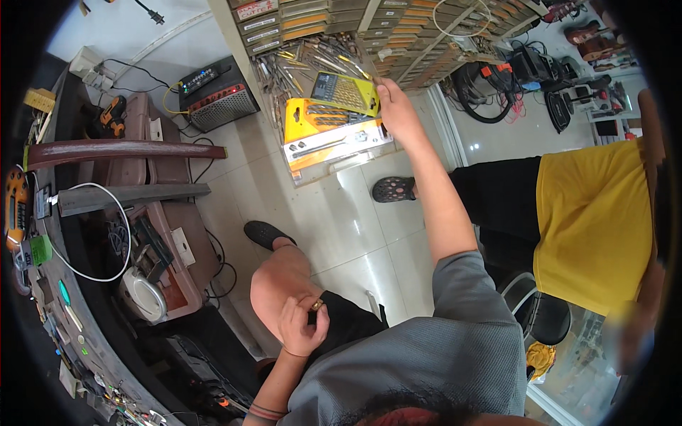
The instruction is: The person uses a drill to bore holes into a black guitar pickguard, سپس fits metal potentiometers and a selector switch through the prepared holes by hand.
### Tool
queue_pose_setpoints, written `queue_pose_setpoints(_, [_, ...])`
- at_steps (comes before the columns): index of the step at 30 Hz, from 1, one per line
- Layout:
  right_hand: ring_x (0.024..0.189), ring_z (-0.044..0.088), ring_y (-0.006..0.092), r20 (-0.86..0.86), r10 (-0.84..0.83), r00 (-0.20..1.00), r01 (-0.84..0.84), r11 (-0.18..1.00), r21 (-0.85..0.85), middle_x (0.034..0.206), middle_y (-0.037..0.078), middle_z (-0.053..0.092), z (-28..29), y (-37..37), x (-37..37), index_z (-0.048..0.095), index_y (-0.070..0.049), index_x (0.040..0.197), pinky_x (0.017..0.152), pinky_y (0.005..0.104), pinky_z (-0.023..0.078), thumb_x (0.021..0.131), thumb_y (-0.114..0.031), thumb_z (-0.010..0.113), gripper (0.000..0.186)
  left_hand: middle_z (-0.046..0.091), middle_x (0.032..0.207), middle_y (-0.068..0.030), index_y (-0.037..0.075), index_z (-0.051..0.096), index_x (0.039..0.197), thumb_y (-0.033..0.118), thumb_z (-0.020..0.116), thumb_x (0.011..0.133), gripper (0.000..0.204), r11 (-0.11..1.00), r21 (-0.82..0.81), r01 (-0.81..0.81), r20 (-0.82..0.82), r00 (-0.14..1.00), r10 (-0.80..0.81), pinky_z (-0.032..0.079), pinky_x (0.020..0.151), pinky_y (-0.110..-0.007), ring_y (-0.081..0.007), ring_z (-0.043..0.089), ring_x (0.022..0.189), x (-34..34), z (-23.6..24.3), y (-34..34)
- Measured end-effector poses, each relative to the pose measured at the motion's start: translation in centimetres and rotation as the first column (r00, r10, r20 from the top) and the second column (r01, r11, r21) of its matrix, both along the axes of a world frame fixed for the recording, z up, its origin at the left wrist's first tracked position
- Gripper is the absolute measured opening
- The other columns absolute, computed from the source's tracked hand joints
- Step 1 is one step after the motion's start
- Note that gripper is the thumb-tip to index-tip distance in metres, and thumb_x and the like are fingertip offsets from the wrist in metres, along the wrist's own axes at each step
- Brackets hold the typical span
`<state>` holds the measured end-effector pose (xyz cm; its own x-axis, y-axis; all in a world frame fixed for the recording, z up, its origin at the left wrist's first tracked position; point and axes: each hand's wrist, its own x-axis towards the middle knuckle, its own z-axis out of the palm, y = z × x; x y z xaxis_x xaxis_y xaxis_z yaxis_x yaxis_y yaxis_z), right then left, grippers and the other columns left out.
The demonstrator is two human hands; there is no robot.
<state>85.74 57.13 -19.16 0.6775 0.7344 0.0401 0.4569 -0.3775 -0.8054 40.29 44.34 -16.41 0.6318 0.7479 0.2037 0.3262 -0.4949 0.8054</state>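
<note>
My right hand (394,113) grips the right edge of a yellow drill bit case (344,94) with a dark panel. Under and beside that case lie a larger yellow pack of bits (316,112) and a white-orange package with a long metal tool (330,145). These rest in an open drawer of a metal cabinet, among loose bits and rods (298,60). My left hand (300,330) is closed on a small brass-coloured piece (317,304) beside my bare knee.
Banks of small drawers (398,35) stand ahead. At left are an amplifier (218,99), plastic bins (174,234), a long wooden piece (121,150) and a cluttered bench (78,334). A co-worker in a yellow shirt (586,220) is close at right, by a black stool (547,316).
</note>
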Motion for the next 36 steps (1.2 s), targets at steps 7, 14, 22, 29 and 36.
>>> queue_pose_setpoints(7, [0.123, 0.064, 0.0481, 0.065, 0.019, 0.998, -0.023, 0.998, 0.059, 0.127, 0.032, 0.069, 0.7, 2.9, 0.4, 0.058, 0.002, 0.140, 0.106, 0.0481, 0.049, 0.115, -0.030, 0.042, 0.043, 0.068, 0.097, -0.0168, 0.002, 0.066, 0.106, 0.002, 0.080, 0.081, 0.029, 0.999, -0.033, 0.007, 0.004, 1.000, -0.007, 0.053, 0.068, -0.041, -0.0341, 0.065, 0.078, 0.5, 0.0, -0.1])
queue_pose_setpoints(14, [0.125, 0.060, 0.0333, 0.526, 0.301, 0.795, -0.245, 0.953, -0.175, 0.124, 0.013, 0.064, 8.0, -0.9, -4.6, 0.066, -0.010, 0.138, 0.107, 0.0471, 0.046, 0.101, -0.015, 0.064, 0.037, 0.069, 0.097, -0.0164, 0.002, 0.066, 0.106, 0.001, 0.080, 0.080, 0.030, 0.999, -0.026, -0.023, -0.017, 1.000, 0.022, 0.053, 0.067, -0.041, -0.0333, 0.065, 0.077, 0.0, 0.4, 0.3])
queue_pose_setpoints(22, [0.126, 0.056, 0.0294, 0.594, 0.535, 0.601, -0.433, 0.842, -0.321, 0.133, 0.004, 0.063, 7.2, -1.7, -5.6, 0.068, -0.013, 0.140, 0.107, 0.0445, 0.044, 0.095, -0.013, 0.071, 0.045, 0.069, 0.095, -0.0145, 0.002, 0.066, 0.105, 0.001, 0.080, 0.079, 0.030, 1.000, 0.000, -0.026, 0.003, 1.000, 0.026, 0.053, 0.067, -0.039, -0.0312, 0.065, 0.077, 0.1, 0.3, 0.4])
queue_pose_setpoints(29, [0.124, 0.058, 0.0287, 0.765, 0.490, 0.419, -0.337, 0.866, -0.370, 0.132, 0.006, 0.065, 6.1, 3.2, -2.8, 0.064, -0.012, 0.144, 0.105, 0.0434, 0.046, 0.095, -0.018, 0.073, 0.050, 0.068, 0.095, -0.0140, 0.003, 0.066, 0.105, 0.001, 0.081, 0.079, 0.030, 1.000, 0.003, -0.018, 0.009, 1.000, 0.018, 0.053, 0.067, -0.039, -0.0311, 0.065, 0.077, 0.2, 0.3, 0.2])
queue_pose_setpoints(36, [0.125, 0.058, 0.0302, 0.693, 0.453, 0.561, -0.378, 0.885, -0.272, 0.130, 0.009, 0.064, 6.0, 3.5, -5.2, 0.065, -0.010, 0.136, 0.104, 0.0466, 0.048, 0.096, -0.020, 0.072, 0.042, 0.068, 0.096, -0.0139, 0.004, 0.066, 0.106, 0.002, 0.081, 0.079, 0.031, 0.999, -0.011, -0.032, 0.019, 0.999, 0.032, 0.053, 0.067, -0.040, -0.0312, 0.066, 0.077, 0.1, 0.2, 0.3])
